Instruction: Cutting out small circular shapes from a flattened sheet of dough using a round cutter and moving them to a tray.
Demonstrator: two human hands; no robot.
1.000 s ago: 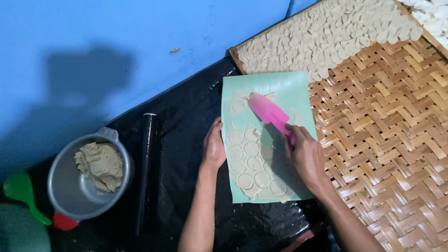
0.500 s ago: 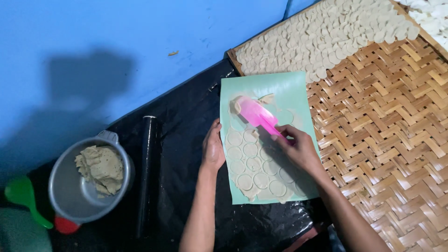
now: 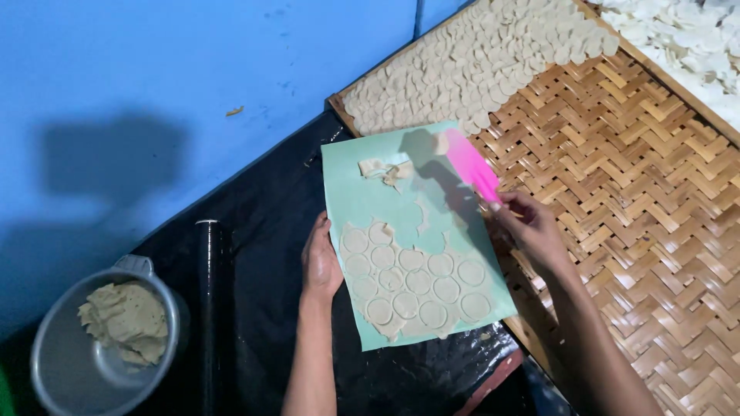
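L hand (image 3: 321,262) flat, fingers released, pressing left edge of pale green mat (image 3: 362,192). R hand (image 3: 528,227) grasping pink scraper (image 3: 472,166), blade over mat's upper right w/ small dough piece at tip. Cut dough rounds (image 3: 412,285) in rows on mat's lower half; dough scraps (image 3: 385,171) nr top. Mat on black plastic sheet (image 3: 262,223), right edge overlapping woven bamboo tray (image 3: 632,192). Tray's far end covered w/ dough discs (image 3: 470,65). Black roller (image 3: 210,308) left of L hand; metal pot (image 3: 54,370) w/ dough lump (image 3: 123,322) beyond.

Dim, overhead light; hard shadows; motion-blurred scraper (image 3: 472,166).
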